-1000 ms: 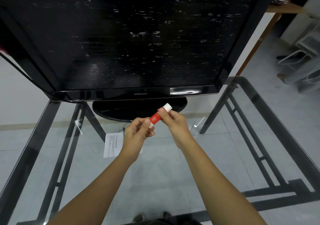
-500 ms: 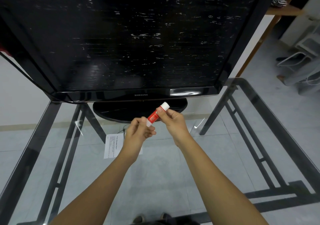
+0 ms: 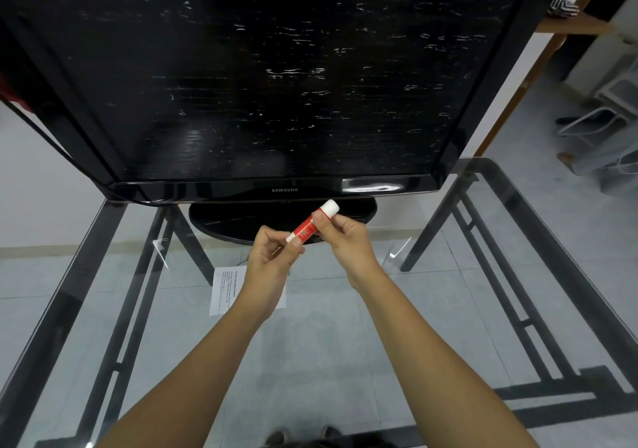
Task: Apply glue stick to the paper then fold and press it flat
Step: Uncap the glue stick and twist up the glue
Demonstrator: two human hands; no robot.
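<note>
A red glue stick (image 3: 305, 228) with a white cap at its upper end is held tilted in the air above the glass table (image 3: 345, 361). My left hand (image 3: 272, 258) pinches its lower white end. My right hand (image 3: 345, 237) grips its upper part just below the cap. A small white printed paper (image 3: 224, 290) lies flat on the glass below my left hand, partly hidden by that hand and wrist.
A large black television (image 3: 262, 78) on an oval stand (image 3: 241, 221) fills the far half of the table. The black metal table frame shows through the glass. White chairs (image 3: 607, 109) stand on the floor at the right.
Both hands with the glue stick have stayed almost in place, shifting slightly; the left fingers have changed their pinch on the lower end.
</note>
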